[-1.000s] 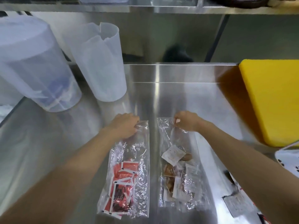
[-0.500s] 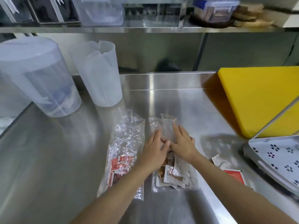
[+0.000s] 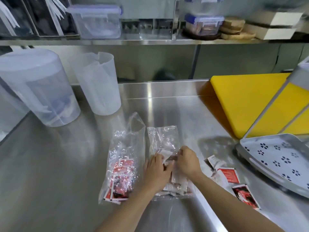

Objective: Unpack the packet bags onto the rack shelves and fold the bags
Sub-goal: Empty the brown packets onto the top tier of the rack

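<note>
Two clear plastic bags lie side by side on the steel counter. The left bag [image 3: 122, 158] holds red and white packets at its near end. The right bag [image 3: 163, 139] holds white and brown packets. Both my hands are over the right bag's middle. My left hand [image 3: 156, 171] lies on the bag with its fingers bent onto the packets. My right hand [image 3: 188, 160] pinches a brown and white packet through the plastic. Several loose packets [image 3: 227, 173] lie on the counter to the right of my right arm.
Two translucent jugs [image 3: 98, 84] stand at the back left. A yellow cutting board [image 3: 247, 102] lies at the right, a grey perforated rack shelf [image 3: 275, 158] in front of it. The overhead shelf [image 3: 150, 41] carries lidded plastic boxes [image 3: 97, 20] and holders.
My hands went from the bags' far mouths down onto the right bag's middle and closed in on its packets. My view rose, showing the upper shelf and more of the rack.
</note>
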